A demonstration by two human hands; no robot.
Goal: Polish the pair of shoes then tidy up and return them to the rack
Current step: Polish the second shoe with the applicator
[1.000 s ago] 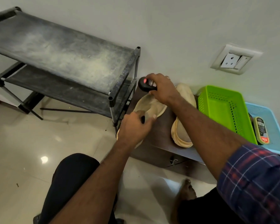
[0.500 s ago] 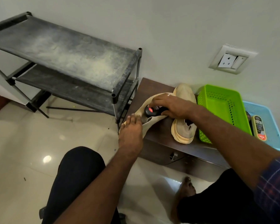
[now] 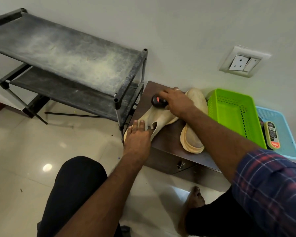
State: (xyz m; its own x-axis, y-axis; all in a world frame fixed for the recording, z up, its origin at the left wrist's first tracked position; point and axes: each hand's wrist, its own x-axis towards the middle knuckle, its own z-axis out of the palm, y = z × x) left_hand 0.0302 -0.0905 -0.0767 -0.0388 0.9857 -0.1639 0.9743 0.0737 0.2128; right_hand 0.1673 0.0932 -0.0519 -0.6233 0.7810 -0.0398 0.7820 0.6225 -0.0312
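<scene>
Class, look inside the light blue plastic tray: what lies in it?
In the light blue plastic tray lies an oval shoe-polish applicator; a dark object behind it is mostly hidden by the green plastic basket.

The right hand (image 3: 176, 102) hides most of the polish applicator (image 3: 158, 101); the tin's (image 3: 272, 135) label is too small to read.
</scene>
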